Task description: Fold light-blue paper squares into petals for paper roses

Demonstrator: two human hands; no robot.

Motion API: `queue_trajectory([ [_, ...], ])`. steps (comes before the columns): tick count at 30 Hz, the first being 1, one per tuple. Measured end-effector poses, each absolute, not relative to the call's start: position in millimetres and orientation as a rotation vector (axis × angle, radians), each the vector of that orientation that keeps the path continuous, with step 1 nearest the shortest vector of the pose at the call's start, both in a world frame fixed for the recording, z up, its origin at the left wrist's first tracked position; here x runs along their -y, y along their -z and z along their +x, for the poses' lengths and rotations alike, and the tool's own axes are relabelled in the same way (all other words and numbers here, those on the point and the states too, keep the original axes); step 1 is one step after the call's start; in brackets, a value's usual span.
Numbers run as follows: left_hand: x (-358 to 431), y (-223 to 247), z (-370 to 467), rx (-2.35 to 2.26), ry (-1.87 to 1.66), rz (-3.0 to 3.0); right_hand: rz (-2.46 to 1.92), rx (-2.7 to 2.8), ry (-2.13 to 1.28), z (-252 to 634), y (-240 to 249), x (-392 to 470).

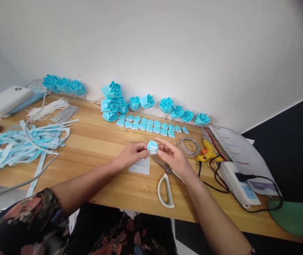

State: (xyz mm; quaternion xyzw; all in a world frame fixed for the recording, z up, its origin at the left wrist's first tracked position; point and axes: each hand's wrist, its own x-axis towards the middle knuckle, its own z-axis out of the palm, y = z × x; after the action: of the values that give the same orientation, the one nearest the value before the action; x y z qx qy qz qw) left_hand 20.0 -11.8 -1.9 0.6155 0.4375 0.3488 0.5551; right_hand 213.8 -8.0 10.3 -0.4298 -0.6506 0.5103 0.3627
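A small folded blue piece [152,147] with white strips on it is held up between both hands above the table. My left hand [134,154] pinches its left edge between thumb and fingers. On its right edge, my right hand [173,156] grips with thumb and fingers. Below them a pale square sheet [140,167] lies flat, partly covered by my left hand. White-handled scissors [166,189] rest under my right hand, blades pointing away. Beyond the hands, rows of similar folded blue pieces [149,128] lie on the wooden table.
Blue paper flowers [147,101] line the wall. Cut blue strips [21,145] are heaped at left, near a white power bank [6,101]. At right are coiled wire [189,147], a yellow glue gun [208,151], a power strip [240,186] with cables, and printed sheets [239,152].
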Motion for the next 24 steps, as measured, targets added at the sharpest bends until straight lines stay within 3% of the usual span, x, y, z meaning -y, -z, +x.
queue_trajectory([
  [24, 15.5, 1.9, 23.9, -1.06, -0.846, 1.586, -1.146, 1.893, -1.1, 204.7, -4.7, 12.7],
])
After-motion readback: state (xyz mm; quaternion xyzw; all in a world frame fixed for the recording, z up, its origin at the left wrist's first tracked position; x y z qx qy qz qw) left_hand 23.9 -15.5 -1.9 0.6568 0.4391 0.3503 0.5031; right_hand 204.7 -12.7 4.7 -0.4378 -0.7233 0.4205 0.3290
